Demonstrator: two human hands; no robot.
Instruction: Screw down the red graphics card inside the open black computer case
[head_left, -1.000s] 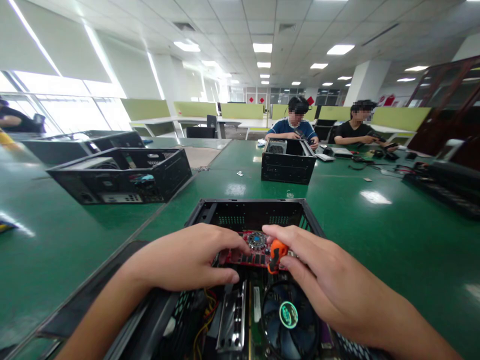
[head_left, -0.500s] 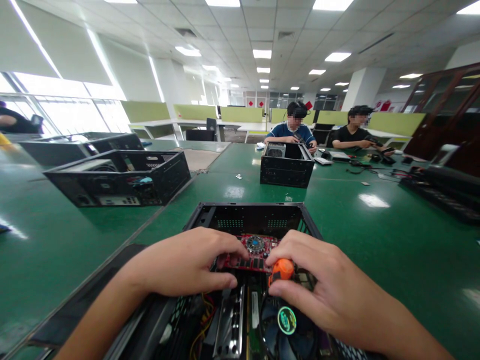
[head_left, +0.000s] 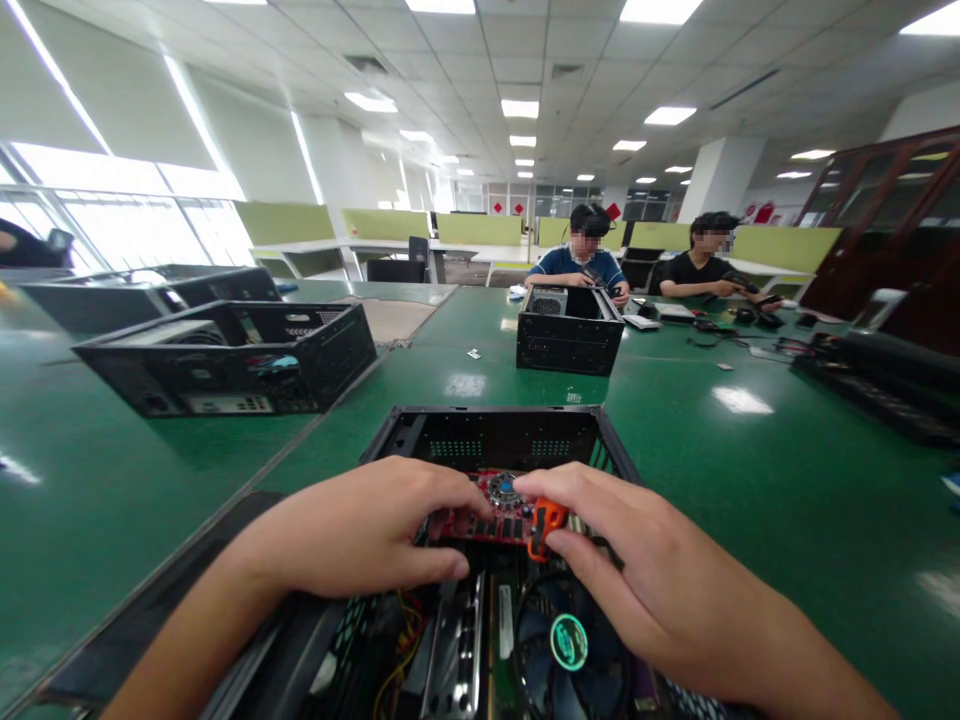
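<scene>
An open black computer case [head_left: 420, 432] lies in front of me on the green table [head_left: 787, 480]. Inside it sits a red graphics card [head_left: 499, 512] with a small round fan, and closer to me a dark CPU cooler fan [head_left: 568, 640] with a green centre. My left hand [head_left: 367, 535] curls over the card's left end, fingertips and thumb pinching it. My right hand [head_left: 637, 575] is closed on an orange-handled screwdriver [head_left: 545, 522] held at the card's right end.
Another open black case [head_left: 225, 355] lies on its side at the left, and a third case [head_left: 568, 330] stands farther back. Two seated people [head_left: 581, 255] work at the far end among cables and tools. A dark keyboard-like unit [head_left: 885, 375] lies at the right.
My right hand turned the orange screwdriver handle and shifted slightly at the card's right end. The view tilted a little. My left hand stayed on the card.
</scene>
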